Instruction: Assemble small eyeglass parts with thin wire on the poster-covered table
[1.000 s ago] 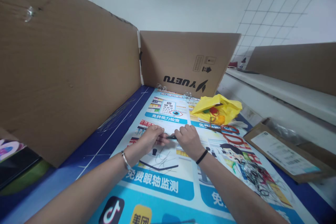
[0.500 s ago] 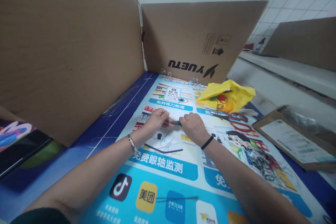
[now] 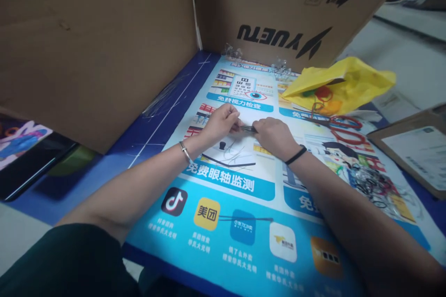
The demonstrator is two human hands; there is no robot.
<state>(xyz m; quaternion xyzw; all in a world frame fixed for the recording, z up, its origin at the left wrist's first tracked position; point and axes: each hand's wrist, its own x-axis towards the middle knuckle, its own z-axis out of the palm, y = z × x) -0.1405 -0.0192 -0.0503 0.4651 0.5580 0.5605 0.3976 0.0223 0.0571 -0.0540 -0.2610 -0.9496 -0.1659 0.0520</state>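
My right hand (image 3: 273, 134) is wrapped round a slim, dark metal tool (image 3: 248, 128) with thin prongs pointing left; the fist hides its rear part, so its exact kind is unclear. The prongs reach the fingers of my left hand (image 3: 225, 123), which are pinched together. Whatever sits between those fingertips is too small to make out. Under the hands, thin wire-like strands (image 3: 233, 153) lie on the printed poster (image 3: 223, 177). Closer to me rests a long, thin, dark forked piece (image 3: 245, 218).
Cardboard panels (image 3: 104, 55) stand at left and back. On the right are a yellow bag (image 3: 365, 79) with coloured bits, red-handled scissors (image 3: 344, 123), a heap of dark and clear loops (image 3: 372, 185) and a cardboard box (image 3: 414, 148). Clear clumps (image 3: 280, 68) lie at the back.
The view has tilted down and shifted, so the table things appear displaced. Both hands remain close together; the tool's thin prongs now show apart at the left fingertips.
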